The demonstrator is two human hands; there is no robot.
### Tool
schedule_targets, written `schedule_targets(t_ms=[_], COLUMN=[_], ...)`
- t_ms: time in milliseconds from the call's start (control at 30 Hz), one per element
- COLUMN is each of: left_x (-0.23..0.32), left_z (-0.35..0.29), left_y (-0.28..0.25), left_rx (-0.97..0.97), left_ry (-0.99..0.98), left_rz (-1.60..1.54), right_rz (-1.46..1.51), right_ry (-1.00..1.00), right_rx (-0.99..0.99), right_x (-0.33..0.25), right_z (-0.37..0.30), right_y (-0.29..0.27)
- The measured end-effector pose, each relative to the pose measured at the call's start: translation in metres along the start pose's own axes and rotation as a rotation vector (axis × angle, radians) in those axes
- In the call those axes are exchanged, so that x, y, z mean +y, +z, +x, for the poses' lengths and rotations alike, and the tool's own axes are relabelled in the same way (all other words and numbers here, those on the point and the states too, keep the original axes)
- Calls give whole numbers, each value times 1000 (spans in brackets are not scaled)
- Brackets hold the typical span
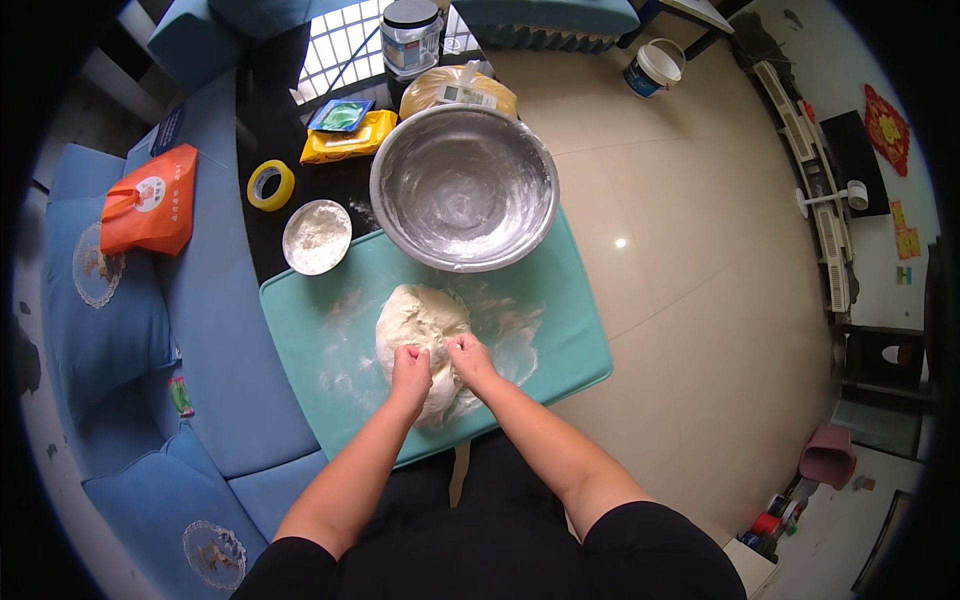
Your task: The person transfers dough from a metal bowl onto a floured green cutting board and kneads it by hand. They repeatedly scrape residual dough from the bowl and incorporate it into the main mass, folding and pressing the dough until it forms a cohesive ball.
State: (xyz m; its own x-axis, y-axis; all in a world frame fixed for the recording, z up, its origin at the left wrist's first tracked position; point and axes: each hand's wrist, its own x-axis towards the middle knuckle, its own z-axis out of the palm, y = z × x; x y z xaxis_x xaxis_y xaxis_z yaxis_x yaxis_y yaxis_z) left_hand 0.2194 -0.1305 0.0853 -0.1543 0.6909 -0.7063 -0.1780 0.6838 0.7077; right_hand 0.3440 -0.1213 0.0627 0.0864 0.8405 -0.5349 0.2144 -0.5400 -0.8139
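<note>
A large, lumpy mound of pale dough (420, 313) lies on a floured green board (560, 335). Side by side on the dough, both my hands are closed on it with curled fingers. My left hand (411, 371) grips its middle near side, and my right hand (468, 358) grips it just to the right. Loose flour is smeared on the board around the dough. Beyond it, a wide metal basin (462, 185), dusted inside with flour, overlaps the board's far edge. A small bowl of flour (318, 237) stands at the board's far left corner.
On the black table are a roll of yellow tape (270, 186), a yellow packet (350, 138), a clear jar (411, 40) and a tied bag (425, 88) behind the basin. A blue sofa (230, 330) with an orange bag (152, 205) runs along the left; a bucket (655, 68) stands on the floor.
</note>
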Motion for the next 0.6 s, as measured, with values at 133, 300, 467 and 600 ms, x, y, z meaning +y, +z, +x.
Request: schedule_targets(t_ms=[133, 300, 467, 600], left_x=[16, 26, 24, 15], left_z=[-8, -12, -13, -4], left_y=[10, 4, 14, 4], left_rx=[-156, -338, -190, -264], left_ry=[-146, -307, -199, -159], left_rz=[-111, -250, -291, -224], right_rz=[377, 534, 528, 472], right_ry=[244, 286, 186, 137], right_rx=[-67, -262, -111, -30], right_x=[-21, -28, -35, -22], right_z=[-9, -15, -29, -26], right_y=[3, 10, 27, 20])
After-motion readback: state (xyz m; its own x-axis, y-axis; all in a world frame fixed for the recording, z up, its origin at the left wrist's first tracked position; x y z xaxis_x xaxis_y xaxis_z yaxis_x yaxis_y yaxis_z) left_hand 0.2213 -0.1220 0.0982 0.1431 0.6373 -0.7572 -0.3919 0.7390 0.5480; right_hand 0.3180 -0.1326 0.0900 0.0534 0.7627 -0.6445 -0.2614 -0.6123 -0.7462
